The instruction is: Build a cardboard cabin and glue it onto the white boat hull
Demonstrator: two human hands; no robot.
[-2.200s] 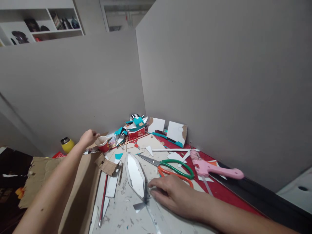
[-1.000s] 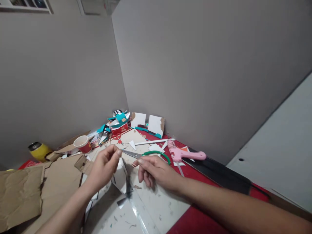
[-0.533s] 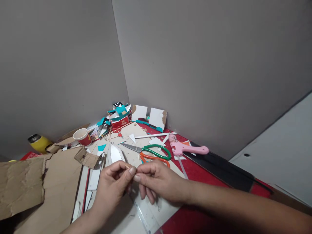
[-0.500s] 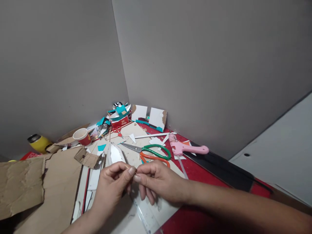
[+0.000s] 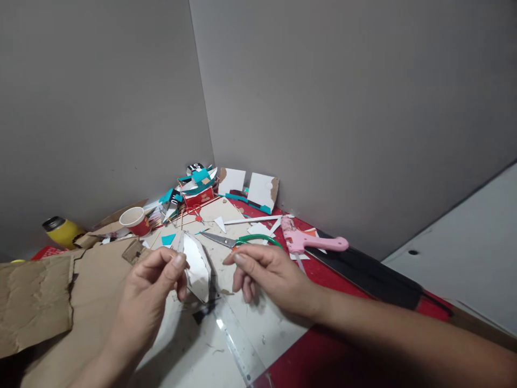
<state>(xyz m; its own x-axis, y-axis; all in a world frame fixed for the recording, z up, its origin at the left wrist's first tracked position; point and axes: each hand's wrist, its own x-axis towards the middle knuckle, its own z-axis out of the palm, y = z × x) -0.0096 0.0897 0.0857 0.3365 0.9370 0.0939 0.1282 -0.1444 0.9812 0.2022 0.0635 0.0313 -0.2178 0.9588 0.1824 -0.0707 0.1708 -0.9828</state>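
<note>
My left hand (image 5: 155, 277) is closed, thumb pressed to forefinger over something too small to make out. It hovers beside a white boat-shaped paper piece (image 5: 196, 261) lying on the pale board. To the right, my right hand (image 5: 269, 272) also holds its thumb and forefinger together, the other fingers curled loosely. Whatever is in that pinch, if anything, cannot be made out. Scissors (image 5: 221, 240) with green and orange handles lie just beyond it, partly covered by the hand. A clear ruler (image 5: 236, 339) rests on the board below both hands.
A pink glue gun (image 5: 315, 243) lies at the right near a black strip (image 5: 363, 275). Brown cardboard (image 5: 97, 291) covers the left side. Farther back are a paper cup (image 5: 135, 221), a yellow bottle (image 5: 62, 231), paper scraps and a teal-and-white model (image 5: 198, 186).
My hands, pinched together before, have moved apart, the left one leftward and the right one slightly up and right. The boat-shaped piece and more of the ruler now show between them.
</note>
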